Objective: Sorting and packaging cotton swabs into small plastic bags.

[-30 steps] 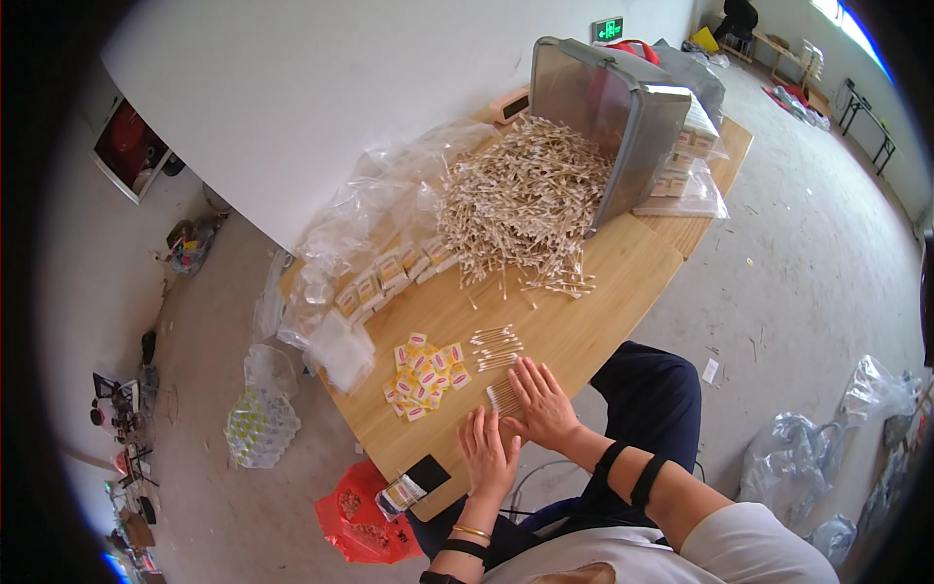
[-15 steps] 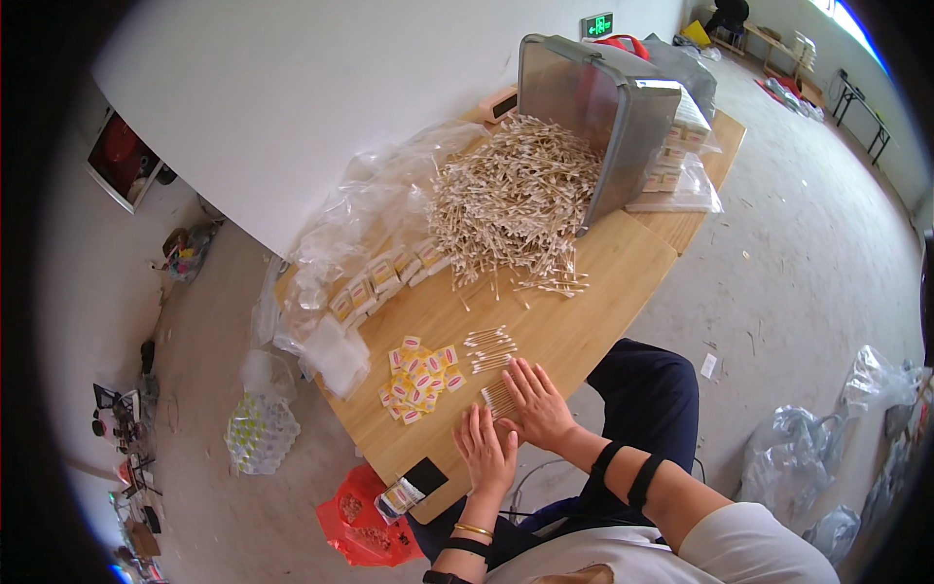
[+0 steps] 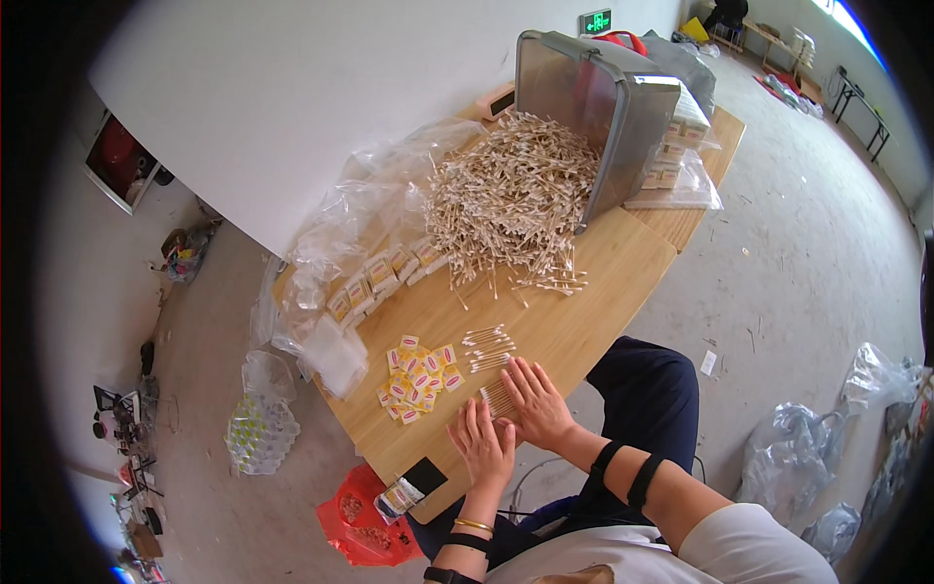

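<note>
A bunch of cotton swabs [image 3: 497,397] lies side by side on the wooden table between my hands. My left hand [image 3: 482,443] is at its left end, fingers stretched out. My right hand [image 3: 537,407] lies along its right end, also with straight fingers, and covers part of the bunch. Just beyond are a few looser rows of cotton swabs [image 3: 488,347]. Left of these is a heap of small yellow-and-white cards [image 3: 418,380]. Farther back, a large pile of cotton swabs [image 3: 516,195] spills from a tipped grey plastic tub [image 3: 601,146].
Small packed boxes [image 3: 375,277] stand in a line beside clear plastic bags [image 3: 341,229] at the left. A black pad [image 3: 425,476] lies at the near corner, above a red bag [image 3: 360,521]. Wrapped packs [image 3: 671,161] are stacked right of the tub.
My left hand has shifted very slightly to the left. The right hand and the swabs look almost the same.
</note>
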`<state>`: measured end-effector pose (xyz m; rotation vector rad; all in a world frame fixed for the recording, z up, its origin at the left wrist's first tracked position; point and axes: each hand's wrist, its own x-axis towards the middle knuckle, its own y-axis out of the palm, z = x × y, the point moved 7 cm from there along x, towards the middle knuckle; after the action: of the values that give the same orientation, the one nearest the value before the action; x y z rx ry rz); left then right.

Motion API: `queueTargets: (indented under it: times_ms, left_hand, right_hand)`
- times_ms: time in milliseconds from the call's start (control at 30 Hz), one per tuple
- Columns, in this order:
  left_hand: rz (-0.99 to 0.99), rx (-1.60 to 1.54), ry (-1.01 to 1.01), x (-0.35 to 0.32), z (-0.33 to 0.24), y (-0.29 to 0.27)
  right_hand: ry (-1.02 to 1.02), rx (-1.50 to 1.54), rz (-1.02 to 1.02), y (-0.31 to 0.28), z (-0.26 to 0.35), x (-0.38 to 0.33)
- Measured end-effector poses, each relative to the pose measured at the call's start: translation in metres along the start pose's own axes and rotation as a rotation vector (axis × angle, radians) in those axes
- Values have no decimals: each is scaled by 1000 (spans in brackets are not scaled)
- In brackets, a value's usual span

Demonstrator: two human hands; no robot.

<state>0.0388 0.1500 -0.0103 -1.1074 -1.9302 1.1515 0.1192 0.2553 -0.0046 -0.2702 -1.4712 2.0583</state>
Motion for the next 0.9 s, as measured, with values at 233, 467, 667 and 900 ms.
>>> queueTargets:
  times_ms: [233,467,667,900]
  left_hand:
    - [35,-16,-37,2,-3,0]
    - [13,20,-45,7,-2,7]
    - [39,4,-63,10,-5,9]
    - [69,88,96,26,-10,9]
  right_hand:
    - [4,15,-11,0,-1,0]
    - [5,-8,4,0,1,1]
    - [9,2,-2,0,-3,0]
    - [-37,-19,42,9,4,3]
